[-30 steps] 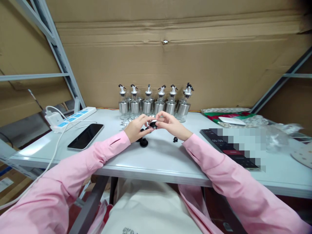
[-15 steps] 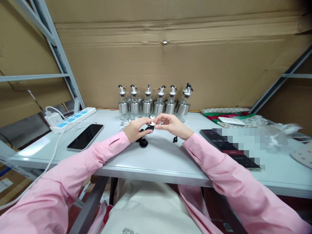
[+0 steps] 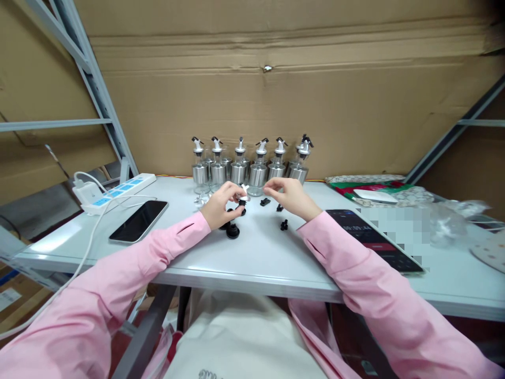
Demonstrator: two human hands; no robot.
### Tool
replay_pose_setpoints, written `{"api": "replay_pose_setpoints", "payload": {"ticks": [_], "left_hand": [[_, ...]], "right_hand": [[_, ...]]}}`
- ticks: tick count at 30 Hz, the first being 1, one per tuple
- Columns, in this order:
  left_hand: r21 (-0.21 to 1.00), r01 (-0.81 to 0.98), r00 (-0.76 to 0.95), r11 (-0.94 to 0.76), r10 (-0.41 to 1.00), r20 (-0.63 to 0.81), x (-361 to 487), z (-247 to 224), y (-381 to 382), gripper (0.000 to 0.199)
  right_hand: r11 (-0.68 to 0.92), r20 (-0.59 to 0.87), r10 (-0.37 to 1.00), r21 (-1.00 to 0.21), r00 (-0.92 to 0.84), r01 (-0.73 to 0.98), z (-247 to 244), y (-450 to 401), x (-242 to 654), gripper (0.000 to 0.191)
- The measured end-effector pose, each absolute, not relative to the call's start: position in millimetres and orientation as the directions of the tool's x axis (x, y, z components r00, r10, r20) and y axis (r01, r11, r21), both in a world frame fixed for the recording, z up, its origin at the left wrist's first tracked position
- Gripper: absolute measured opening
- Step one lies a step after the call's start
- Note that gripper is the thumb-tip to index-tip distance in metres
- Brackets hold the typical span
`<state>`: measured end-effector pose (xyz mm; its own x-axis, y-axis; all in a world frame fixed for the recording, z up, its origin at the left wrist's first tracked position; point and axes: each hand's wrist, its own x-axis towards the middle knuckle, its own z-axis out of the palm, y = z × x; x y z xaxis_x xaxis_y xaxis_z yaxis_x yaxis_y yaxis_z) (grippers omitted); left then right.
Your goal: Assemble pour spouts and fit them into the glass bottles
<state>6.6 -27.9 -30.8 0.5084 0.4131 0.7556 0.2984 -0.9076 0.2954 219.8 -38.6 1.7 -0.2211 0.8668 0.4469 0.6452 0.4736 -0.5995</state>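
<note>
A white and black bottle pourer point(image 3: 244, 196) is upright between the thumb and fingers of my left hand point(image 3: 221, 205). My right hand point(image 3: 291, 196) is apart from it on the right, fingertips pinched together; whether something small is between them I cannot make out. Under and beside that hand lie small black parts, one flat black piece point(image 3: 265, 201) and a little black cluster point(image 3: 284, 225) closer to me. Black round stoppers point(image 3: 232, 230) rest on the table just below my left hand. White spout pieces point(image 3: 201, 200) lie to its left, partly hidden.
Several glass bottles with metal sleeves point(image 3: 239, 172) and pourers line the back of the table point(image 3: 252, 263). At left are a phone point(image 3: 139, 221) and a power strip point(image 3: 126, 190) with cables. A larger phone point(image 3: 371, 239) and a plastic bag point(image 3: 445, 226) lie at right.
My right hand has let go of the pourer and moved right, uncovering the flat black piece. My left hand keeps hold of the pourer in nearly the same place.
</note>
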Motion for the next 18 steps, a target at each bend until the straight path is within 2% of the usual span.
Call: {"api": "replay_pose_setpoints", "payload": {"ticks": [3, 6, 8, 11, 18], "left_hand": [[0.276, 0.336, 0.514, -0.901, 0.421, 0.747, 6.8, -30.4, -28.3, 0.025], [0.276, 0.349, 0.517, -0.896, 0.430, 0.740, 6.7, -30.8, -27.7, 0.023], [0.286, 0.337, 0.522, -0.897, 0.431, 0.737, 6.7, -31.0, -27.7, 0.023], [0.284, 0.343, 0.540, -0.895, 0.436, 0.720, 6.9, -30.4, -29.2, 0.023], [0.269, 0.372, 0.560, -0.888, 0.446, 0.698, 6.4, -27.4, -34.0, 0.024]], "right_hand": [[0.296, 0.354, 0.921, -0.357, -0.165, 0.886, 0.7, -33.5, 230.4, 0.012], [0.142, 0.168, 0.979, -0.159, -0.115, 0.977, -3.4, -30.2, 237.6, 0.016], [0.096, 0.103, 0.991, -0.065, -0.089, 0.993, -6.8, -29.1, 239.3, 0.019], [0.089, 0.088, 0.992, -0.005, -0.088, 0.996, -10.0, -28.2, 239.2, 0.014], [0.104, 0.100, 0.990, 0.006, -0.104, 0.995, -9.3, -28.4, 237.8, 0.015]]}}
